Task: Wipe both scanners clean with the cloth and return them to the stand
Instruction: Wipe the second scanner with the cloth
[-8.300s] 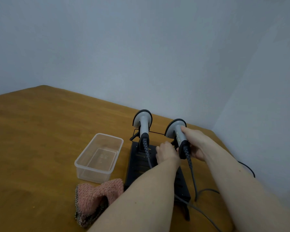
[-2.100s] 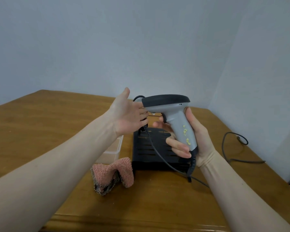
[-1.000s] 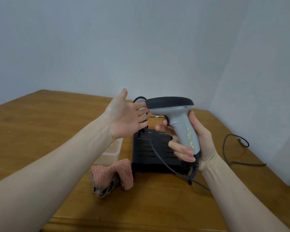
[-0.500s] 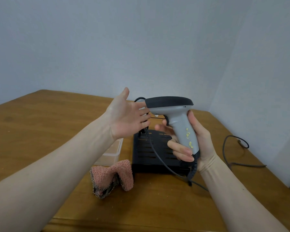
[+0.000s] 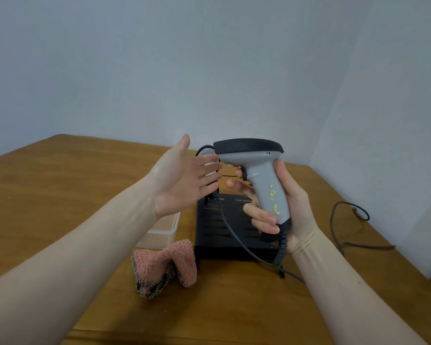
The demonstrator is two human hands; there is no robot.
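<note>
Right hand [image 5: 288, 207] is gripping the scanner [image 5: 260, 175] by its handle, up above the stand [image 5: 224, 232]. Left hand [image 5: 184, 178] is hanging open, empty. Looks like light, stiff plastic; the cord [image 5: 234, 235] could snag. The soft cloth [image 5: 166, 266] is sitting near the desk's [image 5: 60, 185] front edge, plenty of room there.

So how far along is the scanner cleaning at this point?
Early on. Done: one scanner is off the stand, gripped in the right hand. In hand: its grip shows yellow specks, nothing wiped yet; the left hand is open and empty. Left: the cloth lies untouched on the table; wiping both scanners and returning them remains.
</note>
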